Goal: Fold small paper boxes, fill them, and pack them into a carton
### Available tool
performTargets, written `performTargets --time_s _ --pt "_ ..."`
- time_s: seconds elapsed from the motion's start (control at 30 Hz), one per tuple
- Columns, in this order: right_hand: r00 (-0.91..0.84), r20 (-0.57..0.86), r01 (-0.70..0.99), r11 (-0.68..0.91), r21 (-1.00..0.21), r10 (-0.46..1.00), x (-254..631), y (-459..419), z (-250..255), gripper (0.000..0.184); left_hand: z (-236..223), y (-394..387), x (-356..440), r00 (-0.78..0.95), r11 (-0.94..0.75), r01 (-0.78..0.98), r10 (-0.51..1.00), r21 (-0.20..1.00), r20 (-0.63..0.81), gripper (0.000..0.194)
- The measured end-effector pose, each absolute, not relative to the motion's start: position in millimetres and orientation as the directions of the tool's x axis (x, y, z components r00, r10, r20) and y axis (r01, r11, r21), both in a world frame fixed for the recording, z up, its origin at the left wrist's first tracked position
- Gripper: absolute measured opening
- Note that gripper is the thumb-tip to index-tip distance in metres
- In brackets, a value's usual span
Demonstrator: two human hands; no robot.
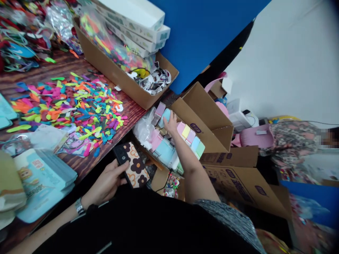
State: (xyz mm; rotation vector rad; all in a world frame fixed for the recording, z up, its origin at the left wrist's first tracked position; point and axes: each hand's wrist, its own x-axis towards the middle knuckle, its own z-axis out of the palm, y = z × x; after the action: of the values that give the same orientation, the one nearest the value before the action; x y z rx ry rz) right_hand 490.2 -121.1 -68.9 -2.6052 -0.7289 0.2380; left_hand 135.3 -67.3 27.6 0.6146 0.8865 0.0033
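Observation:
My left hand is closed around a phone in a flower-patterned case, brown, orange and cream with a black end where a lens shows. To the right, my right hand reaches into an open carton below the table edge. Its fingers are curled on a light-blue block-like item, whose exact kind I cannot make out. Around that hand lie similar pastel pieces in pink, yellow, lilac, blue and green, plus a clear plastic bag.
Colourful uninflated balloons cover part of the wooden table. Behind them stands a carton with bagged balloons, stickers and white boxes. Light-blue printed packs lie at left. Open cardboard boxes stand at right; a person is beyond.

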Motion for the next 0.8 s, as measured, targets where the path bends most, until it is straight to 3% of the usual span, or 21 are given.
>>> performTargets --time_s 0.17,0.23,0.37,0.53,0.8 --pt "0.662 0.106 0.705 -0.569 -0.424 0.742 473.2 -186.2 -37.9 0.049 32.0 -68.9 139.7 0.640 0.827 0.261 0.238 0.498 -0.731 0.039" --pt "0.726 0.084 0.666 -0.667 -0.333 0.683 466.2 -219.7 -29.0 0.048 32.5 -70.1 140.0 0.636 0.821 0.265 0.245 0.506 -0.731 0.038" --pt "0.922 -0.039 0.373 -0.910 -0.183 0.386 441.6 -279.6 -35.0 0.067 33.0 -72.7 140.0 0.647 0.810 0.291 0.225 0.509 -0.728 0.037" --pt "0.940 -0.232 0.183 -0.945 -0.269 0.248 396.9 -309.4 -73.2 0.090 34.6 -75.2 138.8 0.648 0.811 0.297 0.217 0.504 -0.731 0.035" --pt "0.938 -0.311 -0.005 -0.891 -0.454 0.153 399.7 -341.8 -96.6 0.091 33.0 -74.7 134.7 0.659 0.798 0.304 0.218 0.520 -0.720 0.038"
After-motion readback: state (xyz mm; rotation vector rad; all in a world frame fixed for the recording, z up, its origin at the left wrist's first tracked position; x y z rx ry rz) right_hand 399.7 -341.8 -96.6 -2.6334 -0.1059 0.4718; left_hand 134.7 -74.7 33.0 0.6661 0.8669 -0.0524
